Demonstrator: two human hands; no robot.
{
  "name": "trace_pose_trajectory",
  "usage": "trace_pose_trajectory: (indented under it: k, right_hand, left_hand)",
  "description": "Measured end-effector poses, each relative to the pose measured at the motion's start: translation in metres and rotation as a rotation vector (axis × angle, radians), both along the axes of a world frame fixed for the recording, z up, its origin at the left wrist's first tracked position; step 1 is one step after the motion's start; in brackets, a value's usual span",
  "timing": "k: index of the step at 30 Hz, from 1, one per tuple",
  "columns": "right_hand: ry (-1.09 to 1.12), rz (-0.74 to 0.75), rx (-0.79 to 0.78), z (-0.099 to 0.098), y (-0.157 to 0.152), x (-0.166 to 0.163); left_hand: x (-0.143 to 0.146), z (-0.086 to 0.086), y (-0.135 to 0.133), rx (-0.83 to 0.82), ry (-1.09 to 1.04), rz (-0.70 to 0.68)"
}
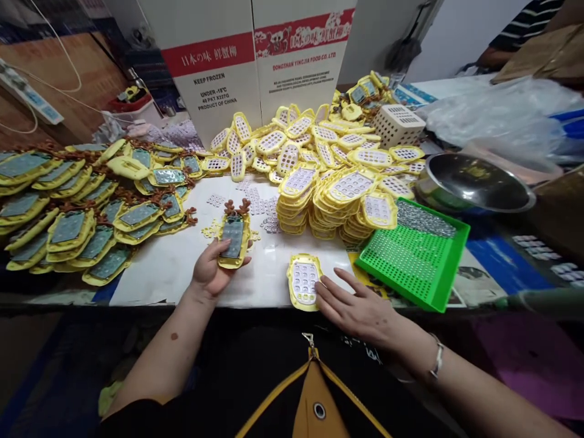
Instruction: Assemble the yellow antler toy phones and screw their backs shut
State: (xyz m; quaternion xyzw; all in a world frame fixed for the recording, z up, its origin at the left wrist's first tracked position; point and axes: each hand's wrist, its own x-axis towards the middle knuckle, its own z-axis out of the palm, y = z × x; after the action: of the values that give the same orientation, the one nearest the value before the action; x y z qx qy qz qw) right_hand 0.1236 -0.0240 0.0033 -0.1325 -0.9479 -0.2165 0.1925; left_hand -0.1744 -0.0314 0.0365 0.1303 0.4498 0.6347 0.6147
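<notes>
My left hand [213, 267] grips a yellow toy phone shell [233, 240] with a grey-green circuit board in it and brown antlers at its top. Fingers outstretched, my right hand [353, 304] touches the right edge of another yellow shell [304, 281], which lies on the white table top [269, 292] with a lilac keypad in it. Behind that shell rise stacks of yellow shells with lilac keypads [349, 188]. Small lilac keypad pieces [264, 204] and small yellow pieces [210, 231] are scattered beyond the phone in my left hand.
On the left are piles of antlered shells with boards [68, 234]. A green perforated tray [410, 261] holding many small metal screws stands at right, near a steel bowl [477, 182]. White cartons [260, 73] stand behind a heap of shells. A person in a striped sleeve [524, 27] is at far right.
</notes>
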Motion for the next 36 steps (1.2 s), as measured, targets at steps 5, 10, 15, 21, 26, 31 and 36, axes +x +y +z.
trace_pose_trajectory:
  k: [5,10,15,21,26,31,36]
  right_hand:
    - [0.069,-0.096,-0.222,-0.032,0.007,0.004]
    - [0.387,-0.582,-0.763,-0.04,0.006,-0.004]
    - [0.606,-0.482,-0.697,-0.01,0.014,-0.021]
    - [0.496,-0.164,-0.463,0.01,0.016,-0.051]
    - [0.45,-0.2,-0.456,-0.006,0.014,-0.062]
    - [0.522,-0.238,-0.522,-0.007,0.014,-0.065]
    - [0.705,-0.202,-0.577,-0.006,0.018,-0.064]
  left_hand:
    - [0.023,-0.017,-0.015,0.028,-0.126,-0.239]
    - [0.048,-0.033,-0.018,-0.159,-0.027,-0.311]
    - [0.064,-0.035,-0.018,-0.16,0.032,-0.317]
    - [0.072,-0.026,-0.024,-0.047,0.102,-0.306]
    - [0.076,-0.03,-0.024,-0.037,0.184,-0.291]
    - [0.079,-0.033,-0.022,0.024,0.281,-0.248]
    - [0.079,-0.033,-0.021,-0.01,0.184,-0.29]
